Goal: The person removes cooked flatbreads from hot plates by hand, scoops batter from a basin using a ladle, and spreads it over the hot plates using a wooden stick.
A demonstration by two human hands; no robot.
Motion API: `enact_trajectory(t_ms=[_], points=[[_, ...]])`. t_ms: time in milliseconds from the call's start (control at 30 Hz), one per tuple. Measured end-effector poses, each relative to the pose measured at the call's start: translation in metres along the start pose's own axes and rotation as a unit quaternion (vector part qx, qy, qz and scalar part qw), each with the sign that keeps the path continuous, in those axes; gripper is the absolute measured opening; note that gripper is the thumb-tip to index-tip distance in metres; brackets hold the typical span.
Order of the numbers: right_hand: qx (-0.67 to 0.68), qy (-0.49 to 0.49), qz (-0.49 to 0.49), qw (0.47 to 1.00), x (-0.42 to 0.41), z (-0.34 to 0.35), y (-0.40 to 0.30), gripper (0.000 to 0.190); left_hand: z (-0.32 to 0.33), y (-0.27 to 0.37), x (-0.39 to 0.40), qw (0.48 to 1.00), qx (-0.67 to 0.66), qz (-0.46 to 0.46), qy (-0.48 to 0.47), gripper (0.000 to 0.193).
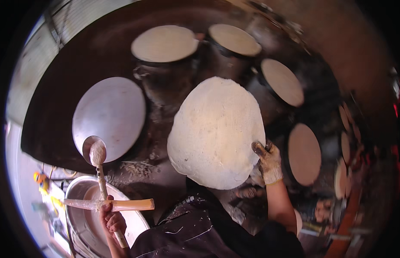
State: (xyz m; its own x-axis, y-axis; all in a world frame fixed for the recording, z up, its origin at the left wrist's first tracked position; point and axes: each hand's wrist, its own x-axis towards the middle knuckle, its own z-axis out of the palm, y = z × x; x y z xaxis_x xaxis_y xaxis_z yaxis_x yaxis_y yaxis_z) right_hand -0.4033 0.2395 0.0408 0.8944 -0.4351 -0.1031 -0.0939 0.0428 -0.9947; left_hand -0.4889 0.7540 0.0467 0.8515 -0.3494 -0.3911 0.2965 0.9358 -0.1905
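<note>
My right hand (270, 161), in a stained knit glove, pinches a large, thin, pale flatbread (216, 135) at its right edge. The flatbread is in front of my body, apart from the griddles. In my bare left hand (113, 219) are the long handle of a ladle (102, 183) and a wooden spreader (132, 204) lying crosswise over it. Pale batter (97, 154) coats the ladle's head, which is over the near edge of a bare round griddle (109, 116). Under my left hand stands a metal basin (90, 188) with pale batter inside.
Several round griddles covered with pale batter or bread curve around me, including one at the far left (164, 43), one beside it (235, 39), and others at the right (282, 82) and near right (304, 154). Stacked brick-like pieces (324, 209) lie at the lower right.
</note>
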Motion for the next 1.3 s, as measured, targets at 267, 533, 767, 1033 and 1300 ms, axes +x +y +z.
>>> enact_trajectory(t_ms=[267,533,767,1033,1300], points=[[-0.260,0.407,0.086,0.871,-0.269,-0.218,-0.072,0.026,-0.005,-0.036,0.013,0.965,0.106,-0.239,0.006,0.033],[-0.562,0.401,-0.024,0.723,-0.471,-0.229,-0.181,0.023,0.046,-0.118,-0.033,0.909,0.158,-0.385,0.006,0.009],[-0.729,0.256,-0.076,0.630,-0.558,-0.230,-0.003,0.046,0.033,-0.220,-0.054,0.880,0.160,-0.446,0.015,0.023],[-0.586,0.171,-0.054,0.790,-0.596,-0.248,0.125,0.041,0.002,-0.299,-0.079,0.871,0.152,-0.466,0.006,0.034],[-0.600,-0.042,0.062,0.797,-0.571,-0.252,0.075,0.062,-0.007,-0.315,-0.121,0.896,0.094,-0.435,0.015,0.016]])
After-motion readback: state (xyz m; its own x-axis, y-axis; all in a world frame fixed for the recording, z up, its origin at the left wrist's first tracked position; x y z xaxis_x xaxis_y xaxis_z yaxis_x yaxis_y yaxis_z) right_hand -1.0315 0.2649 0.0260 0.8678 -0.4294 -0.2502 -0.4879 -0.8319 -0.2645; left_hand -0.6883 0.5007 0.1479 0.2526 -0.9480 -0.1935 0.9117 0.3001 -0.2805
